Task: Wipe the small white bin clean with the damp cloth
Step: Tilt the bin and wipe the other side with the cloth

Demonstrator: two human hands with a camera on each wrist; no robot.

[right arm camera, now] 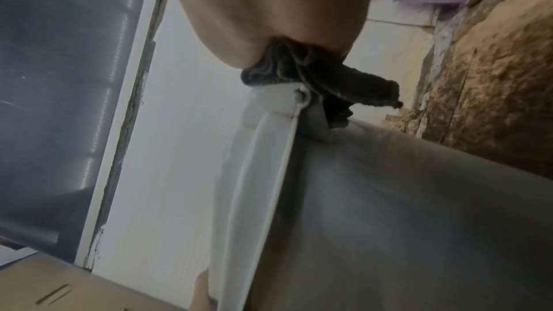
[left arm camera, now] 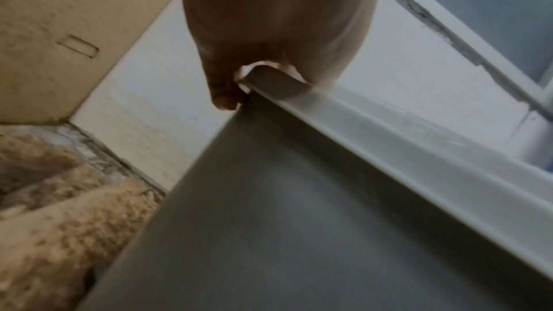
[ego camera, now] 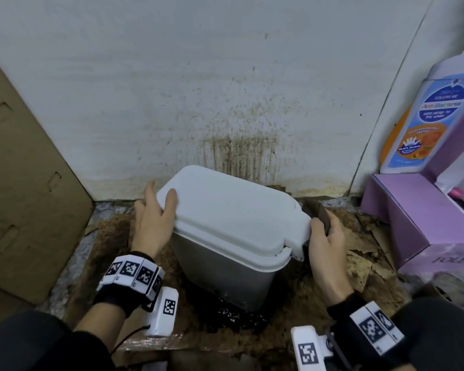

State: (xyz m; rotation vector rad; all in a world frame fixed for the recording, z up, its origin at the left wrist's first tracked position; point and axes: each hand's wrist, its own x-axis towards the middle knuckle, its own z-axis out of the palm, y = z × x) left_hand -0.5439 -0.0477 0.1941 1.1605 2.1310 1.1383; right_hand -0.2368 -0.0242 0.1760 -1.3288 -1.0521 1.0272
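The small white bin [ego camera: 225, 261] stands on the dirty floor near the wall, its white lid [ego camera: 225, 212] closed. My left hand [ego camera: 156, 210] grips the lid's left corner, thumb on top and fingers round the edge [left arm camera: 236, 84]. My right hand [ego camera: 324, 236] holds a dark damp cloth [ego camera: 319, 212] against the lid's right end by the hinge. In the right wrist view the cloth [right arm camera: 323, 79] is bunched under my palm, pressed on the hinge corner [right arm camera: 299, 96]. The bin's grey side [left arm camera: 299, 221] fills the left wrist view.
A brown cardboard sheet [ego camera: 24, 183] leans at the left. Purple boxes [ego camera: 426, 218] and a wash bottle [ego camera: 426, 116] stand at the right. The white wall [ego camera: 225, 76] behind is stained brown. Torn, soiled cardboard [ego camera: 364, 253] covers the floor; a dark wet patch [ego camera: 233, 314] lies before the bin.
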